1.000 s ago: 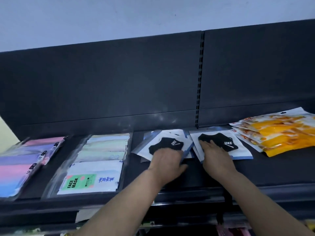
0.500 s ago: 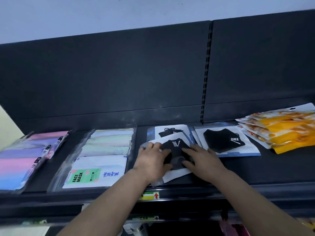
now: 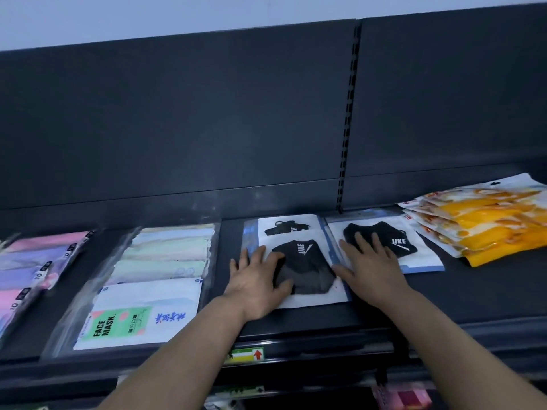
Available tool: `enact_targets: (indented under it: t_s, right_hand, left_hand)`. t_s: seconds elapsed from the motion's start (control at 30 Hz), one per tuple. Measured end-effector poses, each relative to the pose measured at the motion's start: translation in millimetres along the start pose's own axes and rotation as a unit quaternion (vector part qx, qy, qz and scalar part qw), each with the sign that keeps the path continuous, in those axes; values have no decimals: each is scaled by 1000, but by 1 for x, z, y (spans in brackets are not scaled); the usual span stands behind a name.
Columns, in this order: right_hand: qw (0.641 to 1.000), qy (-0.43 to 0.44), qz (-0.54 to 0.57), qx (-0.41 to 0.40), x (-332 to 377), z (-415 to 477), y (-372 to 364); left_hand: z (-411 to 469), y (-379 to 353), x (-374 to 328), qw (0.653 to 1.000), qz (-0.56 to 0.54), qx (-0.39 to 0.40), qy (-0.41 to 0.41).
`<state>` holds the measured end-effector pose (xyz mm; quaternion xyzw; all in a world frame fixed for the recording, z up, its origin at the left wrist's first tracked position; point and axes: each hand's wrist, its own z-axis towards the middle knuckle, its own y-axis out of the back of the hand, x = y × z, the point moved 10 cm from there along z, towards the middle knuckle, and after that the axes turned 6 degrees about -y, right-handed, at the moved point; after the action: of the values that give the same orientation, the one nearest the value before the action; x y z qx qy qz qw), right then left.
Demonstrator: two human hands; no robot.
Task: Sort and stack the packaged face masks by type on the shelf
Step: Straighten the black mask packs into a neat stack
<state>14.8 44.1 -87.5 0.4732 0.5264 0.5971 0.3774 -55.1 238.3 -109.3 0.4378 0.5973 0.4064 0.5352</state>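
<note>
Black mask packets [image 3: 307,261]: a small pile lay flat at the middle of the shelf. The top packet showed a black mask on white card, its lettering running upward. Another packet of the same kind showed behind it at the rear.
Single black packet [image 3: 420,258]: lay just beside the pile on its right. Whether the edges touched or overlapped, I could not tell.
Left hand [image 3: 254,282]: palm down, fingers straight and spread, pressed on the left part of the top packet; nothing gripped.
Right hand [image 3: 370,267]: palm down, fingers straight, fingertips on the mask of the single black packet, thumb reaching toward the pile's right edge; nothing gripped.
Yellow packets [image 3: 485,232]: a fanned stack at the far right of the shelf, just beside the single black packet.
Pastel pack [image 3: 154,279]: left of the pile, in a clear bag, with a green "FACE MASK" label at the near end.
Pink and purple packs [image 3: 29,270]: far left, overlapping, blurred.
Shelf [image 3: 488,294]: dark, with a dark back panel [image 3: 177,113] behind.
Shelf-edge label [image 3: 247,354]: yellow-green with a red arrow, on the front rail beside the left forearm.
</note>
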Motion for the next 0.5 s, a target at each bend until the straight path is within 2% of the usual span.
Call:
enact_targets:
  t_s: [0.1,0.2,0.27,0.33,0.4,0.5]
  right_hand:
    - [998,-21,19,59,-28,7,-5]
    - [998,1,43,37,-42,6,5]
    - [999,6,47,-8,-54,7,19]
    - [999,4,37,-8,-68,8,23]
    - [999,0,38,30,-85,6,19]
    - [997,18,54,55,-99,0,18]
  left_hand:
    - [6,3,-2,1000,-6,10,12]
    - [14,16,-13,999,30,4,36]
    - [25,36,-44,996,43,-80,25]
    - [37,46,-83,988,-35,-151,-2]
    - [58,37,-119,985,-115,-128,-1]
    - [89,18,-140,982,-152,-83,74]
